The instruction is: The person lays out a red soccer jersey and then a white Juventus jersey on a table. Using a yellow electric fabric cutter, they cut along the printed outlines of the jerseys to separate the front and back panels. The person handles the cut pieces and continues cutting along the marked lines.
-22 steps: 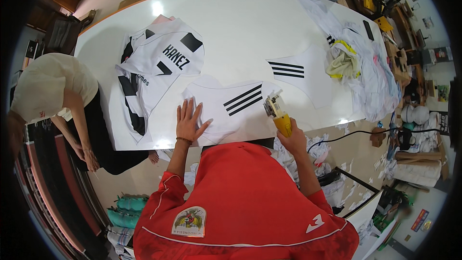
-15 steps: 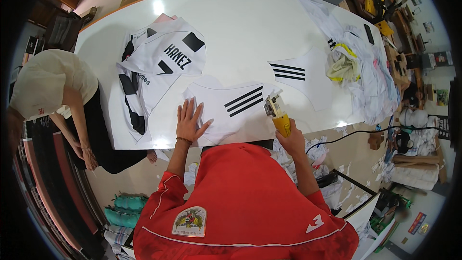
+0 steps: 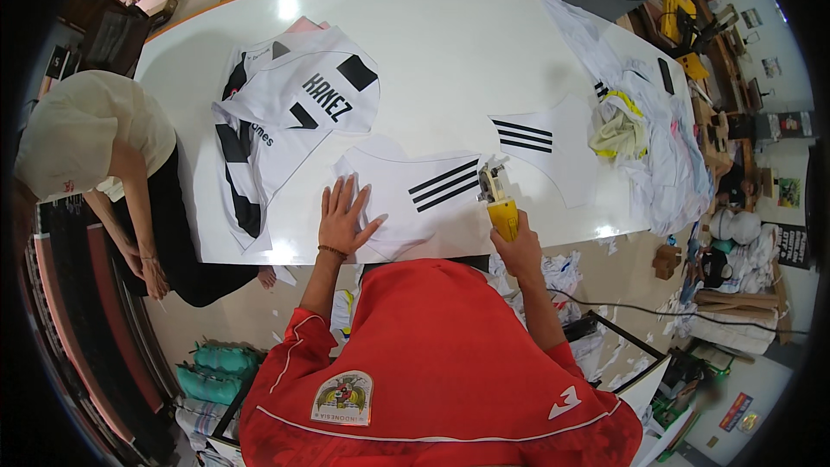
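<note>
My left hand (image 3: 343,220) lies flat with fingers spread on the left part of a white fabric piece (image 3: 393,199) with black stripes. My right hand (image 3: 520,252) grips the yellow handle of an electric cloth cutter (image 3: 502,216). The cutter's metal head rests at the right edge of that piece, by the ends of the stripes. Further right lies another white striped piece (image 3: 566,164), apart from the cutter. Up and left of my left hand is a pile of white and black printed jersey panels (image 3: 285,121).
Everything lies on a white table (image 3: 432,52). A heap of white fabric (image 3: 661,164) with a yellow-edged bit covers its right end. The cutter's black cable (image 3: 640,303) runs off right. A co-worker (image 3: 95,134) bends over at the left. Fabric scraps litter the floor.
The cutter in my right hand has turned more upright and stays by the piece's right edge. Its cable hangs lower now. My left hand remains flat on the fabric.
</note>
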Demonstrator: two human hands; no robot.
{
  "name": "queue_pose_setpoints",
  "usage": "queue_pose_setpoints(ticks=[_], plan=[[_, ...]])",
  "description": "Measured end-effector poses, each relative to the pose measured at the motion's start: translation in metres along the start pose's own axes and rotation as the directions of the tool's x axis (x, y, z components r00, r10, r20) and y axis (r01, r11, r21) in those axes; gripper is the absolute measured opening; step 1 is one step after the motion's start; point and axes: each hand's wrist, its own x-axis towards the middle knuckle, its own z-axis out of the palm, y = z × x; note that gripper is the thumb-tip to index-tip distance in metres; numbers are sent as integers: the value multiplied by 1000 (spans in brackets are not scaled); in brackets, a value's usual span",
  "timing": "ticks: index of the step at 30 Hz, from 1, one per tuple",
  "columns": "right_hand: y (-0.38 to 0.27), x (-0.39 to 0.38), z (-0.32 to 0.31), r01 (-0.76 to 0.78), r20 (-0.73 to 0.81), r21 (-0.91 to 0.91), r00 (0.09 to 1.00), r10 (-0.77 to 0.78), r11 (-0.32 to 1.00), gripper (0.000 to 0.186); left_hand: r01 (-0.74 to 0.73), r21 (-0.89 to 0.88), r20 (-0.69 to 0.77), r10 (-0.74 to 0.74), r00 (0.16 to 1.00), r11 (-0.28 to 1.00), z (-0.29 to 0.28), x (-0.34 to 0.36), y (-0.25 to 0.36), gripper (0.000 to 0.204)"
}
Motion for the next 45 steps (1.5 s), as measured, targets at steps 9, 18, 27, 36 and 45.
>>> queue_pose_setpoints(ticks=[9, 18, 27, 36, 45], plan=[[-25, 6, 5, -68, -8, 19, 998, 68, 998, 65, 6, -4, 0, -6, 1000, 1000, -1, 1, -1, 77], [-45, 18, 18, -143, -22, 44, 989, 144, 989, 64, 12, -25, 12, -12, 1000, 1000, -2, 1, -2, 77], [-55, 40, 27, -172, -113, 114, 976, 185, 978, 66, 15, -42, 5, -14, 1000, 999, -1, 0, -3, 76], [-25, 28, 3, -102, -84, 326, 987, 136, 940, 58, 80, -41, -180, -86, 980, 996, 9, 23, 21, 62], [34, -23, -10, -212, -106, 382, 957, 271, 900, 50, 59, -43, 28, -58, 998, 997, 51, 94, 104, 64]])
